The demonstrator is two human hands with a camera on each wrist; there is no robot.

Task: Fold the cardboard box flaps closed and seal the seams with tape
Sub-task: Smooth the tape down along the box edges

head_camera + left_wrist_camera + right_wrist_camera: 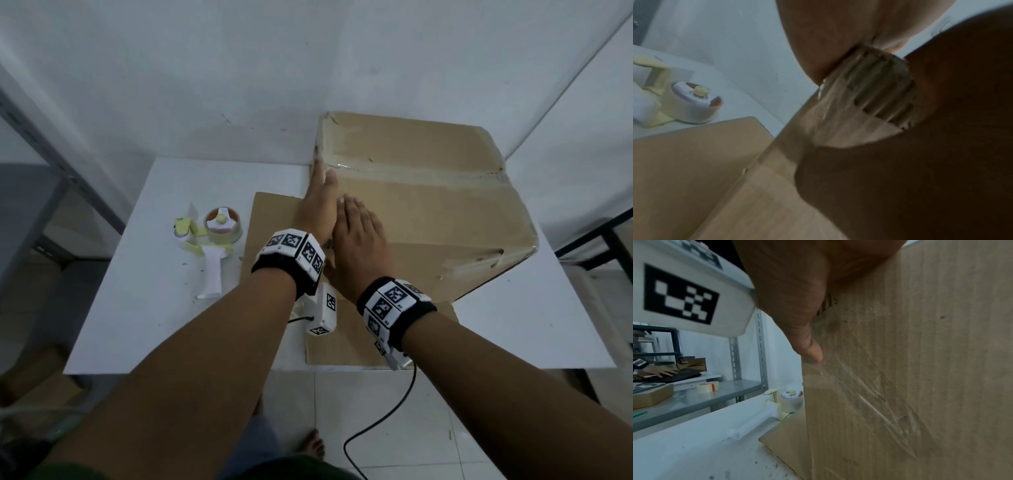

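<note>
The cardboard box (428, 205) stands on the white table (154, 308) with its top flaps folded down. A strip of clear tape (411, 169) runs along the middle seam. My left hand (320, 198) lies with straight fingers against the box's left edge, fingertips at the tape's end. My right hand (359, 233) rests flat on the top near the front left corner. In the right wrist view its thumb (812, 350) touches wrinkled tape (869, 399) on the cardboard. The left wrist view is blurred and shows the palm (828, 35) by taped cardboard (869, 97).
A white and yellow tape dispenser (214, 246) lies on the table left of the box, also in the wrist views (692, 104) (791, 400). A flat cardboard sheet (274, 212) lies under the box. A grey shelf (715, 392) stands at the left. A black cable (387, 418) hangs below.
</note>
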